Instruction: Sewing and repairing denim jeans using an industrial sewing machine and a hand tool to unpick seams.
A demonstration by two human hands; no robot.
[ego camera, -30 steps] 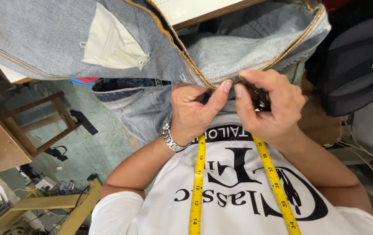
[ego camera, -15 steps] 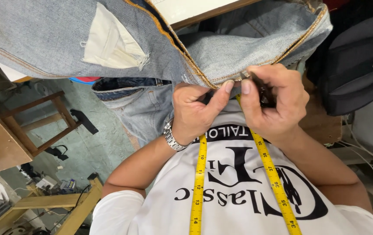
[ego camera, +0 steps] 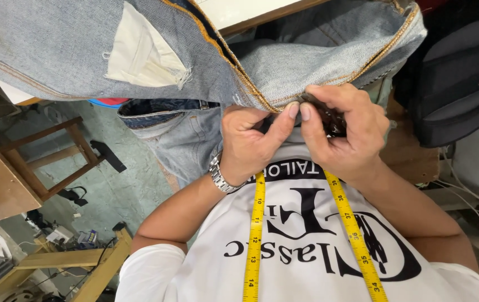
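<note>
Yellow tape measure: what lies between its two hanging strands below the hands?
In the head view, only the white printed shirt shows between the tape measure strands, beneath both hands gripping the jeans.

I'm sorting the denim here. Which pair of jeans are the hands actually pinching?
The pale, inside-out jeans spread across the top: both the left hand and right hand pinch its orange-stitched edge. The darker blue jeans lower down go untouched.

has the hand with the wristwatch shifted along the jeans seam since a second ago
No. The hand with the wristwatch pinches the jeans at the same spot, just above the yellow tape measure, as before.
</note>
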